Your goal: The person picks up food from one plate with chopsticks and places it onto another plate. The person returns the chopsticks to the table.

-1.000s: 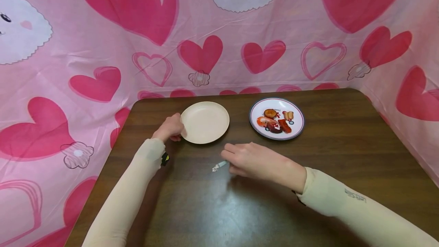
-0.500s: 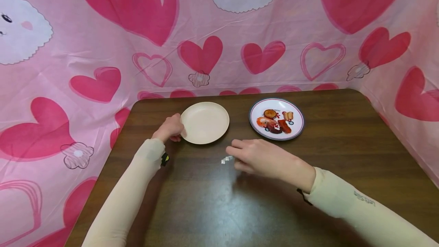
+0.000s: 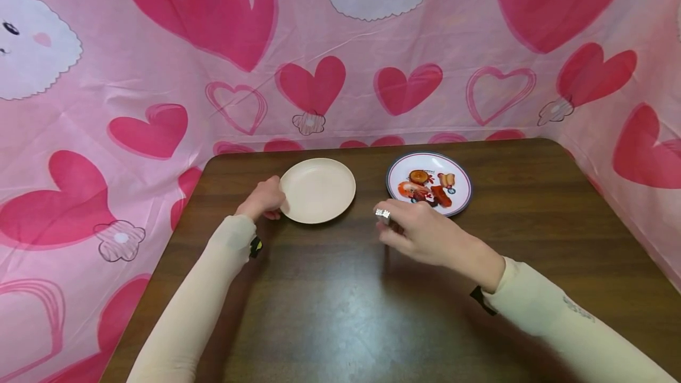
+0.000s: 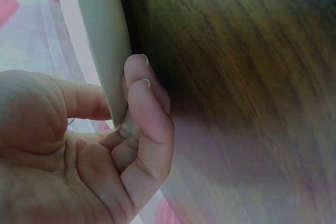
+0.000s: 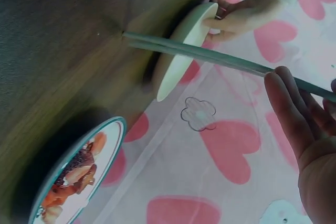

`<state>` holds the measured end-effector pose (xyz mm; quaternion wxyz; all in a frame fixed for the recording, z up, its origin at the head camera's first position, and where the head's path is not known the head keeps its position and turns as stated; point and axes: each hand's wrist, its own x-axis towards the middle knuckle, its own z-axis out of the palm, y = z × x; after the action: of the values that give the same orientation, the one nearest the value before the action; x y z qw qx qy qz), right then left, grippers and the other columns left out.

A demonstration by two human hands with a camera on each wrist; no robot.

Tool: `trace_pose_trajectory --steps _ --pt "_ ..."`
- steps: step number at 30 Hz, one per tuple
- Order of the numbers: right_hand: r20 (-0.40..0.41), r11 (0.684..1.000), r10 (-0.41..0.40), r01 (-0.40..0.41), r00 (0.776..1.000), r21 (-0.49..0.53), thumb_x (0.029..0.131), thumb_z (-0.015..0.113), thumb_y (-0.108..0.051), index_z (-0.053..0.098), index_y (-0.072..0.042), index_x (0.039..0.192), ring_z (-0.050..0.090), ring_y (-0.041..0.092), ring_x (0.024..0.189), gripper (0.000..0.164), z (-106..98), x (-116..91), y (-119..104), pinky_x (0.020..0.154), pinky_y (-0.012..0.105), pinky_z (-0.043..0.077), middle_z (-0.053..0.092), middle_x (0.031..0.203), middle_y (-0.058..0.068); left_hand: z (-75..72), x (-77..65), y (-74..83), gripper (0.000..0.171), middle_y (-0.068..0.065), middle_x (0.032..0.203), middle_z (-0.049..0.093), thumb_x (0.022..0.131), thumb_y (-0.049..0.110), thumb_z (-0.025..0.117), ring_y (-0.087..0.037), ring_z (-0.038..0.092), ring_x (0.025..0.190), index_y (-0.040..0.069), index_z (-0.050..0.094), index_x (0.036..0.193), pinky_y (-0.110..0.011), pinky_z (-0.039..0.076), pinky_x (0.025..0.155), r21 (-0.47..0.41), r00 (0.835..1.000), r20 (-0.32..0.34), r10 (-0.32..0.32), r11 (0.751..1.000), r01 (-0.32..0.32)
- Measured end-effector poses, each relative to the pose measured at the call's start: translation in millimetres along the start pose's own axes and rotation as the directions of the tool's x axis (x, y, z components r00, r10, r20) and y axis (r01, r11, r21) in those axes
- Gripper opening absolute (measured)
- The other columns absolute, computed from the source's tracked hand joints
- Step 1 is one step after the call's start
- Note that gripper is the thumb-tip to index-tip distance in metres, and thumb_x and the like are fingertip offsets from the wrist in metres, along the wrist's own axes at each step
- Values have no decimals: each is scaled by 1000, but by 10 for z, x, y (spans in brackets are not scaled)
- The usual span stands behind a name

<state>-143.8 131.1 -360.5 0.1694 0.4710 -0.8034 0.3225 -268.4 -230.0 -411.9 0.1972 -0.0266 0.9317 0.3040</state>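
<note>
My left hand (image 3: 263,198) pinches the left rim of a round cream plate (image 3: 320,190), thumb on the upper side and fingers curled under the edge, as the left wrist view shows. Between the fingers and thumb of my right hand (image 3: 428,232) is a pair of pale chopsticks (image 5: 205,54), lying close together. Only their silvery ends (image 3: 382,215) show in the head view. This hand hovers over the table, just in front of a white plate (image 3: 407,165) with a dark blue rim, and partly covers its near edge. Several food pieces (image 3: 425,187) appear on that plate.
Both plates stand near the back of the dark wooden table (image 3: 298,318). A pink cloth (image 3: 239,34) printed with hearts hangs behind the table and along its sides.
My right hand has moved rightward and away from me with the chopsticks, towards the white plate, and their silvery ends have swung upward. The left hand and cream plate stay put.
</note>
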Motion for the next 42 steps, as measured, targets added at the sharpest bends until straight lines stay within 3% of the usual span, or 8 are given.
trace_pose_trajectory --steps 4,11,21,30,42 --pt "-71 999 36 -35 997 3 91 68 -3 58 -10 99 55 2 69 15 -19 -9 57 61 21 51 59 81 -7 -6 6 1 52 -25 97 61 88 1 69 -27 66 61 -6 43 134 -39 60 56 5 1000 -1 -6 1000 6" --pt "-122 994 104 -107 987 -18 90 69 -5 60 -8 93 55 7 73 10 -56 -22 108 61 20 48 60 84 -4 -9 23 0 49 -25 94 61 89 0 66 -26 66 59 -7 44 132 -39 60 55 2 1000 0 1 1000 -1" --pt "-169 986 145 -129 975 102 87 67 0 59 -11 92 65 2 68 14 -79 -55 123 60 18 51 61 80 -9 -3 13 7 50 -27 100 60 89 1 66 -27 66 60 -6 43 133 -38 60 56 -1 1000 -2 -4 1000 4" --pt "-159 984 163 -148 974 100 92 62 -9 60 -8 95 61 0 62 4 -119 -85 108 53 18 47 60 75 -9 -8 -11 13 56 -29 110 59 86 0 69 -28 67 63 -7 42 135 -40 61 58 -20 1000 6 -4 1000 4" --pt "-175 988 152 -144 973 58 90 68 4 69 -6 92 61 0 61 10 -147 -97 60 53 17 47 66 75 -9 -12 -15 20 57 -29 111 59 87 0 69 -28 67 64 -7 42 137 -40 61 59 -21 1000 9 -11 1000 11"
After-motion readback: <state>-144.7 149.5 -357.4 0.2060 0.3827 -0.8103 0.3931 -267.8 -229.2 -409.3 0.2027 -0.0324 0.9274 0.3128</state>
